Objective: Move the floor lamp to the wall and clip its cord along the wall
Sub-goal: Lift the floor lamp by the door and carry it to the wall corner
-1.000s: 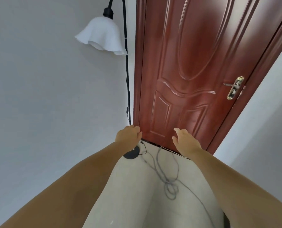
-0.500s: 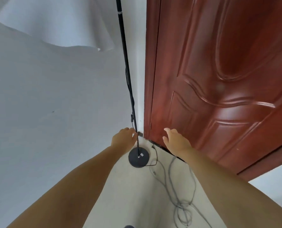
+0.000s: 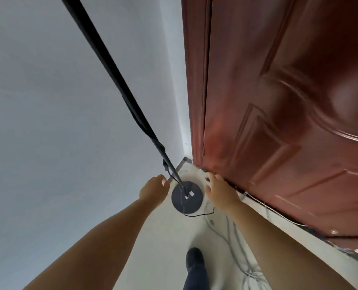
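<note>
Head view, our left hand [image 3: 154, 190] and right hand [image 3: 221, 190] open, empty, flanking lamp base [image 3: 187, 197], cord [image 3: 199, 215] trailing.

The lamp's round base [image 3: 187, 197] sat in a tight corner, hemmed by the grey wall [image 3: 59, 122] on the left and the red door [image 3: 278, 122] on the right. The pole [image 3: 119, 80] slanted up across the wall side, blocking a straight reach there. The left hand [image 3: 154, 190] and right hand [image 3: 221, 190] flanked the base, fingers spread, with narrow gaps beside it. A black cord [image 3: 199, 215] looped off the base's near edge, and grey cable [image 3: 236, 248] lay tangled over the floor [image 3: 163, 248] toward the door, possibly running under it. A dark shoe [image 3: 193, 258] stood on the bare strip before the base.
</note>
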`<action>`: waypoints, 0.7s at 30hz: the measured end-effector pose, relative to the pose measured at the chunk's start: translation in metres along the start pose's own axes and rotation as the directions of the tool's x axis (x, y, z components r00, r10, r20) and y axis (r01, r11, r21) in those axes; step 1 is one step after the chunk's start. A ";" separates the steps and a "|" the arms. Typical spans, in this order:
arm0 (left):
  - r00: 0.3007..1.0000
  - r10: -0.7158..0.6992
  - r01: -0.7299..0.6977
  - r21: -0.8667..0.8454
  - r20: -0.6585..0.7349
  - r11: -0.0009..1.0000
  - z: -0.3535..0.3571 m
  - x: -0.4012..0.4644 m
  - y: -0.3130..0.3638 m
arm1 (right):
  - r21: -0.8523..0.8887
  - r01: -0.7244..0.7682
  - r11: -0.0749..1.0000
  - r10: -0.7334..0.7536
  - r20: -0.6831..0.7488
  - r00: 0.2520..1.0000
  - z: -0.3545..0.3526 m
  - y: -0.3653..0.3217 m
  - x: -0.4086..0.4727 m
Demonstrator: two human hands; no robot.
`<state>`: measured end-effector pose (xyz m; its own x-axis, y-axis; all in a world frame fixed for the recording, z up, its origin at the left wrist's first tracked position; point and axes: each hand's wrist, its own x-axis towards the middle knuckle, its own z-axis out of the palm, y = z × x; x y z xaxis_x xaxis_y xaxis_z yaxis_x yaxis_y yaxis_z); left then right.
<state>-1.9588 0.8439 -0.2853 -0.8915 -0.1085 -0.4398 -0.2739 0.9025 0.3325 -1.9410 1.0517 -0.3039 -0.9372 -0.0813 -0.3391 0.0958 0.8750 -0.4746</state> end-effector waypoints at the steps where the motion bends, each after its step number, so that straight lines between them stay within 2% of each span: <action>1: 0.999 -0.047 0.048 -0.043 0.014 0.998 0.007 0.014 -0.001 | 0.008 -0.005 1.000 0.005 0.020 1.000 0.007 0.004 0.012; 5: 0.973 -0.221 0.229 -0.326 0.062 0.917 0.037 0.065 0.000 | 0.014 -0.048 0.999 0.047 0.101 0.994 0.037 0.022 0.051; 9: 0.970 -0.233 0.229 -0.584 0.069 0.778 0.057 0.097 0.001 | 0.077 -0.085 0.993 0.073 0.153 0.986 0.062 0.031 0.072; 10: 0.968 -0.243 0.228 -0.587 0.053 0.777 0.058 0.101 0.000 | 0.089 -0.088 0.992 0.072 0.167 0.983 0.066 0.031 0.074; 13: 0.968 -0.251 0.230 -0.465 0.017 0.855 0.061 0.093 -0.007 | 0.122 -0.123 0.985 0.090 0.251 0.964 0.078 0.028 0.075; 14: 0.959 -0.280 0.266 -0.496 0.047 0.827 0.062 0.085 -0.007 | 0.139 -0.135 0.981 0.090 0.289 0.953 0.081 0.026 0.073; 16: 0.932 -0.327 0.345 -0.663 0.158 0.665 0.060 0.064 -0.001 | 0.227 -0.126 0.966 0.033 0.376 0.926 0.085 0.018 0.068; 19: 0.919 -0.264 0.366 -0.878 0.291 0.308 0.051 0.038 0.008 | 0.362 -0.123 0.924 -0.103 0.547 0.831 0.092 0.000 0.058; 21: 0.924 -0.238 0.335 -0.934 0.299 0.126 0.038 0.029 0.013 | 0.355 -0.202 0.913 -0.069 0.622 0.780 0.097 -0.005 0.049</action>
<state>-1.9743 0.8686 -0.3248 -0.6506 -0.1905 -0.7351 -0.6699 -0.3118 0.6738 -1.9554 0.9970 -0.3966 -0.5296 -0.4206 -0.7366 0.3955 0.6458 -0.6531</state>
